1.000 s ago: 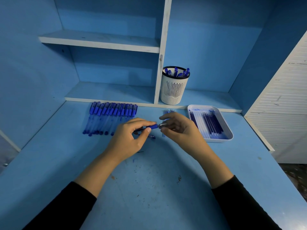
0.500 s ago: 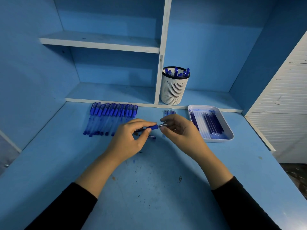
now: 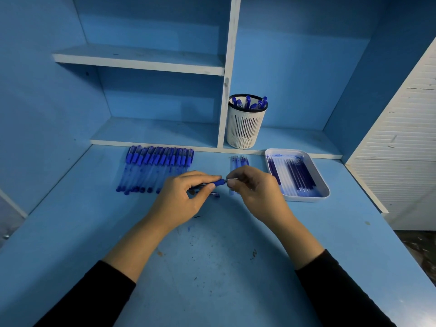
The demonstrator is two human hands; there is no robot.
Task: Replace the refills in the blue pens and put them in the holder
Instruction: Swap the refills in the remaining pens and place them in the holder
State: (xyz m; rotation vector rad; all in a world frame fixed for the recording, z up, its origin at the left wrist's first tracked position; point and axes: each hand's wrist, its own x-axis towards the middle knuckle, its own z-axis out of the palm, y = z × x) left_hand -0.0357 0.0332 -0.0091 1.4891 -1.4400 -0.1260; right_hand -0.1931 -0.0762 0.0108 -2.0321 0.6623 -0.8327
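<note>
- The pen (image 3: 216,183) was a slim plastic barrel with a dark blue grip. It was held just above the desk, between the two hands, with its long axis running left to right and its tip end toward the right.
- The left hand (image 3: 179,199) had its fingers and thumb curled round the barrel.
- The right hand (image 3: 256,188) pinched the thin pale tip end with bent fingertips. What exactly sat between them was too small to tell.
- A short dark pen part (image 3: 213,195) lay on the desk just under the pen.
- A tidy row of pens (image 3: 155,167), clear-bodied with blue caps, lay side by side behind the left hand.
- A few thin refills (image 3: 239,161) lay behind the right hand.
- A white rounded tray (image 3: 306,198), ink-smeared, held more refills at the right.
- A white slotted holder (image 3: 245,128) with a black rim stood on the low ledge, with pens upright in it.
- The desk (image 3: 212,279) was matte blue, scuffed and ink-spotted.
- Blue walls and a white-edged shelf (image 3: 141,61) rose behind it.
</note>
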